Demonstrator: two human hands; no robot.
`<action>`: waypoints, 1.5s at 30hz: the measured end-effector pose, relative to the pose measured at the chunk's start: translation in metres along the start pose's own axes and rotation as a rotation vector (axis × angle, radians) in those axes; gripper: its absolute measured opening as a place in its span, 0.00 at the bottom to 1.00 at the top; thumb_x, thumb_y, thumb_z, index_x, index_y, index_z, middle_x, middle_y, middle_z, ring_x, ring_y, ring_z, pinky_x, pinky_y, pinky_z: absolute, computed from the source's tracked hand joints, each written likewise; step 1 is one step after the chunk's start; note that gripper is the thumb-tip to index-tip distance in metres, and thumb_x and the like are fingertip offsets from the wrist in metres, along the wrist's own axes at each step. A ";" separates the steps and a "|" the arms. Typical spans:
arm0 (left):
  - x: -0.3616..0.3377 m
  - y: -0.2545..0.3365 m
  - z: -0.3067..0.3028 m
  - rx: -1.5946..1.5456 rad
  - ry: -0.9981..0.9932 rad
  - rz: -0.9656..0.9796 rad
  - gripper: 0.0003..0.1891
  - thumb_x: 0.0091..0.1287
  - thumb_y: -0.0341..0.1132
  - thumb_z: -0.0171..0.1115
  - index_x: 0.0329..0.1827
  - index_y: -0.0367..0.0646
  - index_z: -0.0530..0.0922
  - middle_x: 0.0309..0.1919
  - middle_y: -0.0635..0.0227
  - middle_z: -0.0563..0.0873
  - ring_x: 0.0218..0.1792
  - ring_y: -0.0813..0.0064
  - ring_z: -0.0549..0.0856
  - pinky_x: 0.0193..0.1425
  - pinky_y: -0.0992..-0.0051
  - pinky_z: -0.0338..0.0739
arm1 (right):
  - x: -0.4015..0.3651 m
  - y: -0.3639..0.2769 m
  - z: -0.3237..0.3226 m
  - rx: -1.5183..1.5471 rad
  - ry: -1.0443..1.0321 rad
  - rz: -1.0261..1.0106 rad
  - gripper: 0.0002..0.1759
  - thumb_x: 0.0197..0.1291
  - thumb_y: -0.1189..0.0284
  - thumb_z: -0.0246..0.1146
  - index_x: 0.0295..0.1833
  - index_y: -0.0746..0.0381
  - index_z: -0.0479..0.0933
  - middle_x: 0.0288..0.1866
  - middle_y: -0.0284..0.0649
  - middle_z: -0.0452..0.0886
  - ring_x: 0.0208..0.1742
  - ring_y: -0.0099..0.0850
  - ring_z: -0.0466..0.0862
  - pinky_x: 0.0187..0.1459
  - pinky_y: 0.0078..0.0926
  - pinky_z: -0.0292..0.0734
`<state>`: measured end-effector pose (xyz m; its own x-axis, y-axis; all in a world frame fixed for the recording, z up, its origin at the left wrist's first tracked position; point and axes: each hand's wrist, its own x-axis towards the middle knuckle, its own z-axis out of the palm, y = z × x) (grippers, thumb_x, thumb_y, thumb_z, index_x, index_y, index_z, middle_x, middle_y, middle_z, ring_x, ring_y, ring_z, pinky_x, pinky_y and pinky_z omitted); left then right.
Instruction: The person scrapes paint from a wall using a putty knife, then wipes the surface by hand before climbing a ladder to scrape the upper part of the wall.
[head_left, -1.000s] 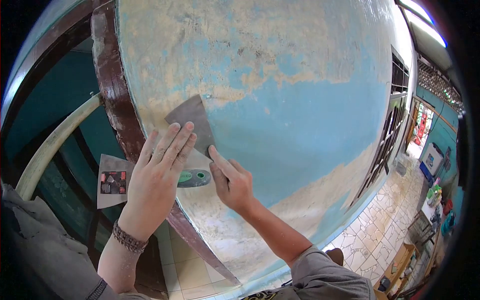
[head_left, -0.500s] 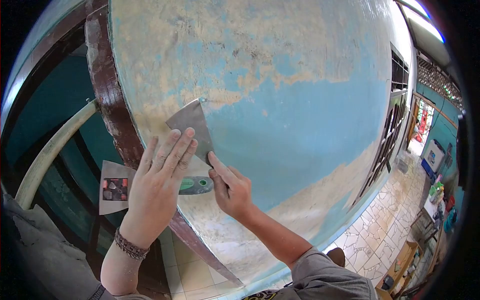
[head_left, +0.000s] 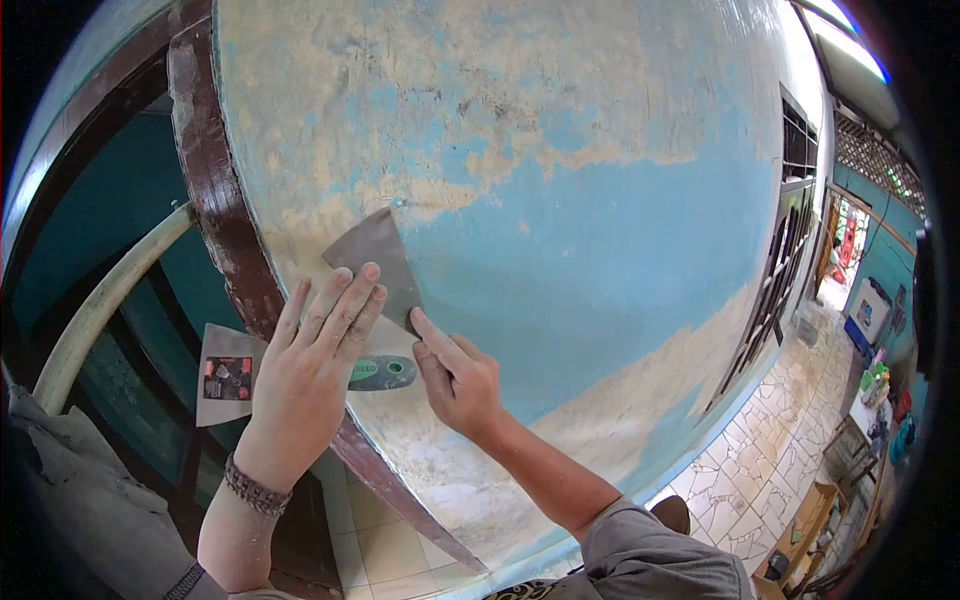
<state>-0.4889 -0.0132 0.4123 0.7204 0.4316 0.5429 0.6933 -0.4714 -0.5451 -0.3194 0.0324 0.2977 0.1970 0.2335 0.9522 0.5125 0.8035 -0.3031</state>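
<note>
My right hand (head_left: 462,388) is closed on a wide scraper, whose grey blade (head_left: 378,258) lies against the wall with its edge toward the upper left; its handle is hidden in my grip. My left hand (head_left: 312,365) has its fingers stretched out over the lower part of that blade. A second scraper sits under my left palm, its labelled blade (head_left: 226,378) sticking out on the left and its grey-green handle (head_left: 382,373) on the right. The wall (head_left: 600,270) is blue with patchy, scraped beige areas, and a small pale bit (head_left: 398,202) shows by the blade's edge.
A brown, chipped door frame (head_left: 225,215) runs along the wall's left edge, with a pale curved bar (head_left: 110,295) beside it. On the right are a barred window (head_left: 785,255), a tiled floor (head_left: 770,430) and a wooden box (head_left: 805,535) of items.
The scraper in my right hand has slid slightly down and left along the wall, its edge drawing back from the small pale bit. Both hands have shifted a little with it.
</note>
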 end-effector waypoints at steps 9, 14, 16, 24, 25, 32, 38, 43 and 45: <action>0.002 -0.002 -0.002 0.009 -0.001 0.010 0.38 0.60 0.20 0.50 0.79 0.41 0.60 0.81 0.65 0.57 0.81 0.62 0.56 0.84 0.56 0.48 | 0.000 -0.003 0.000 0.007 0.006 0.007 0.25 0.62 0.77 0.67 0.66 0.58 0.79 0.19 0.44 0.72 0.19 0.36 0.73 0.23 0.35 0.70; 0.002 0.001 0.002 -0.003 0.021 0.002 0.39 0.60 0.19 0.50 0.79 0.42 0.60 0.81 0.65 0.57 0.81 0.62 0.57 0.84 0.56 0.48 | -0.002 0.001 0.003 -0.026 0.006 0.005 0.25 0.63 0.78 0.66 0.67 0.60 0.77 0.22 0.44 0.75 0.20 0.35 0.73 0.23 0.32 0.70; 0.000 -0.001 -0.004 0.019 -0.001 0.005 0.39 0.60 0.19 0.49 0.79 0.42 0.60 0.81 0.64 0.57 0.81 0.62 0.56 0.84 0.56 0.48 | -0.003 0.002 0.004 -0.003 0.019 -0.016 0.26 0.62 0.77 0.67 0.68 0.57 0.77 0.20 0.44 0.73 0.19 0.36 0.73 0.22 0.35 0.70; 0.002 0.001 -0.004 0.049 0.024 -0.021 0.37 0.62 0.22 0.51 0.79 0.44 0.61 0.81 0.69 0.58 0.80 0.68 0.57 0.84 0.57 0.51 | -0.002 0.002 0.005 0.011 0.015 -0.001 0.27 0.62 0.78 0.66 0.68 0.57 0.77 0.21 0.43 0.73 0.20 0.37 0.72 0.23 0.35 0.70; 0.002 0.001 -0.006 0.061 0.025 -0.023 0.37 0.62 0.22 0.52 0.79 0.44 0.61 0.81 0.69 0.59 0.80 0.68 0.57 0.84 0.57 0.51 | -0.001 0.002 0.007 0.038 0.025 -0.010 0.28 0.62 0.78 0.66 0.68 0.57 0.77 0.21 0.43 0.74 0.20 0.37 0.72 0.23 0.35 0.70; 0.003 -0.002 -0.007 0.100 0.018 -0.013 0.37 0.61 0.22 0.52 0.79 0.44 0.62 0.80 0.69 0.60 0.80 0.67 0.59 0.84 0.56 0.51 | 0.000 -0.007 0.012 0.064 0.042 0.024 0.29 0.61 0.79 0.67 0.69 0.57 0.76 0.22 0.45 0.75 0.20 0.38 0.73 0.24 0.36 0.71; 0.006 0.000 -0.008 -0.036 -0.005 -0.016 0.38 0.59 0.17 0.49 0.78 0.40 0.62 0.80 0.63 0.60 0.80 0.59 0.57 0.84 0.54 0.50 | -0.002 -0.001 0.004 0.009 0.015 0.030 0.28 0.61 0.78 0.67 0.69 0.56 0.76 0.22 0.44 0.74 0.20 0.36 0.73 0.22 0.35 0.70; -0.001 -0.001 -0.010 -0.021 -0.018 -0.021 0.40 0.56 0.15 0.50 0.78 0.39 0.61 0.81 0.61 0.58 0.80 0.57 0.56 0.84 0.54 0.49 | 0.000 -0.002 0.003 -0.001 0.024 -0.023 0.27 0.63 0.76 0.67 0.69 0.55 0.77 0.22 0.43 0.73 0.20 0.35 0.73 0.21 0.34 0.69; 0.004 0.002 0.003 -0.056 -0.022 -0.013 0.40 0.56 0.16 0.49 0.78 0.39 0.61 0.81 0.61 0.57 0.81 0.57 0.56 0.84 0.54 0.48 | 0.000 0.005 -0.007 -0.055 -0.016 -0.015 0.27 0.63 0.75 0.67 0.69 0.54 0.77 0.22 0.42 0.73 0.20 0.35 0.73 0.20 0.33 0.69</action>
<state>-0.4841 -0.0096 0.4114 0.7120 0.4544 0.5353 0.7008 -0.5075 -0.5014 -0.3111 0.0322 0.2964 0.1757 0.2309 0.9570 0.5605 0.7757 -0.2901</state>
